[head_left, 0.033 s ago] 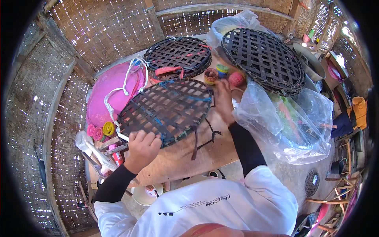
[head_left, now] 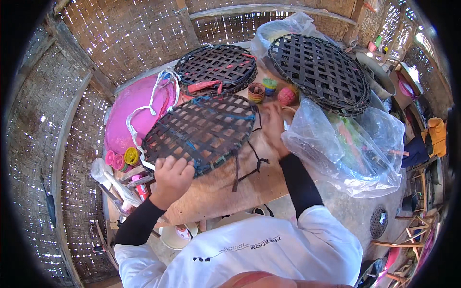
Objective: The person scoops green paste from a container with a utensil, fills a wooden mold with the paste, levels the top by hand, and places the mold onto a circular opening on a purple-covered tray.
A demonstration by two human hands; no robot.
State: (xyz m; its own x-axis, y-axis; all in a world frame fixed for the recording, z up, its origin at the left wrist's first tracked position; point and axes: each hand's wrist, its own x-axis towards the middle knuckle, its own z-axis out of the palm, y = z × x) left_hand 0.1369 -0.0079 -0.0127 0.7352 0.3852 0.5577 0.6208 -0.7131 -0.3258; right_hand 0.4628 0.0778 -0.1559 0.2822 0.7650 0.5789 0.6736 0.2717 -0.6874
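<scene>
A round tray of loosely woven dark strips point(head_left: 204, 129) lies tilted over the wooden tabletop, its near left rim raised. My left hand point(head_left: 173, 178) is closed round that rim, fingers curled over the edge. My right hand point(head_left: 274, 130) is beside the tray's right edge, its slightly blurred fingers stretched away from me with nothing visible in them. Just beyond it stand a brown woven cup point(head_left: 256, 93), a blue, green and yellow cup point(head_left: 270, 86) and a pink woven one point(head_left: 287, 96). A tan bowl point(head_left: 289, 114), partly hidden, is next to this hand.
Behind lies another dark woven tray point(head_left: 216, 67) with red strips; a larger one point(head_left: 321, 72) rests at right on clear plastic bags point(head_left: 345, 158). At left are a pink round sheet point(head_left: 129, 122) with white cord, a yellow ring-shaped roll point(head_left: 131, 155) and pink rolls point(head_left: 114, 160).
The tray has shifted slightly left and toward me, with my left hand still on its rim. My right hand has drawn back a little from the brown cup.
</scene>
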